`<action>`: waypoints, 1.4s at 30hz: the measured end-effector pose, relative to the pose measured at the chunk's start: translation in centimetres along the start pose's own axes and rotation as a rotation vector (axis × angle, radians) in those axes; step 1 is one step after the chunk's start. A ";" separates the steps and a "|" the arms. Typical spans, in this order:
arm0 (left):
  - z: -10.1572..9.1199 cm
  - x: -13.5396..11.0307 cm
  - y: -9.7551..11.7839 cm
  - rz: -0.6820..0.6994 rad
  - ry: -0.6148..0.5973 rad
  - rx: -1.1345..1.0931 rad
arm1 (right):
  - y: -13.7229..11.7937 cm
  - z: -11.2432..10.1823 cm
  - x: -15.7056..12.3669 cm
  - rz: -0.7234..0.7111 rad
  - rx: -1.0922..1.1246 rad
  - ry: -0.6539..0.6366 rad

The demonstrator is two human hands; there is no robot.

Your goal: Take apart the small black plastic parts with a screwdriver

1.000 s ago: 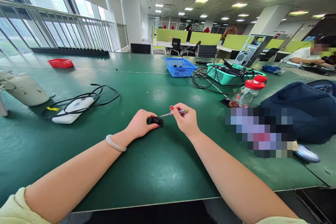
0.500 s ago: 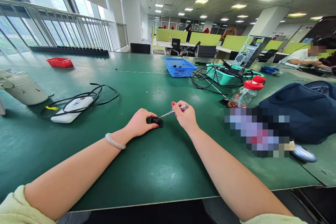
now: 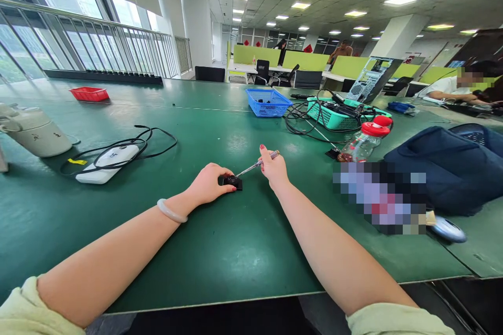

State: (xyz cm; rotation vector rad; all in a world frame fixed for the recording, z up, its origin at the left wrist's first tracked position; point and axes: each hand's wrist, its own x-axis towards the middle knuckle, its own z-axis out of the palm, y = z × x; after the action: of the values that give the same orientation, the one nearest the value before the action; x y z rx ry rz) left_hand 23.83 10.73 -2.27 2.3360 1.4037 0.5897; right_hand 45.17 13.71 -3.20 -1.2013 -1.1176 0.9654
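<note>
On the green tabletop [image 3: 220, 251] in front of me lies a small black part [image 3: 234, 182], too small to make out its kind. My left hand [image 3: 210, 183] grips it from the left side, thumb and fingers closed about it. A screwdriver [image 3: 255, 163] with a thin metal shaft is held in my right hand [image 3: 274, 168], slanting down to the left. Its tip meets the top of the black part, or nearly so; I cannot tell which.
A white box [image 3: 108, 163] with a black cable lies left, near a pale jug [image 3: 37, 131]. Farther back are a red tray [image 3: 89, 94], a blue basket [image 3: 269, 106] and a teal basket [image 3: 330, 118] of cables. A red-lidded jar [image 3: 363, 144] and dark bag [image 3: 444, 167] stand right.
My right hand has shifted slightly left, and its index finger is more raised along the screwdriver. My left hand stays on the black part.
</note>
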 end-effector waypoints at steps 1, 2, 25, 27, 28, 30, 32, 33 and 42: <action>0.0 0.0 0.0 0.000 -0.001 0.000 | -0.2 0.0 -0.2 0.002 0.033 -0.006; 0.0 0.0 0.0 0.001 -0.002 0.000 | -0.4 0.1 -0.4 -0.005 0.061 -0.022; 0.3 0.1 -0.2 0.044 0.002 -0.002 | -0.3 0.7 -1.3 0.296 0.271 -0.123; 0.4 0.1 -0.2 0.043 0.004 -0.004 | -0.4 0.6 -1.4 0.317 0.281 -0.128; 0.4 0.1 -0.2 0.042 0.004 -0.003 | -0.5 0.5 -1.4 0.325 0.286 -0.128; 0.4 0.0 -0.2 0.042 0.005 0.003 | -0.6 0.4 -1.5 0.331 0.295 -0.125; 0.4 -0.1 -0.2 0.040 0.007 0.012 | -0.8 0.4 -1.6 0.336 0.308 -0.109; 0.5 -0.1 -0.2 0.041 0.008 0.016 | -0.8 0.3 -1.6 0.340 0.315 -0.098; 0.6 -0.3 -0.2 0.079 0.002 0.034 | -0.9 -0.3 -1.7 0.359 0.328 -0.059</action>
State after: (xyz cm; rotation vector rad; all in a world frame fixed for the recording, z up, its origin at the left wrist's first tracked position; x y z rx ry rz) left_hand 23.86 10.56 -2.97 2.4270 1.3376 0.5951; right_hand 45.13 11.89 -2.57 -1.1254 -0.7602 1.4059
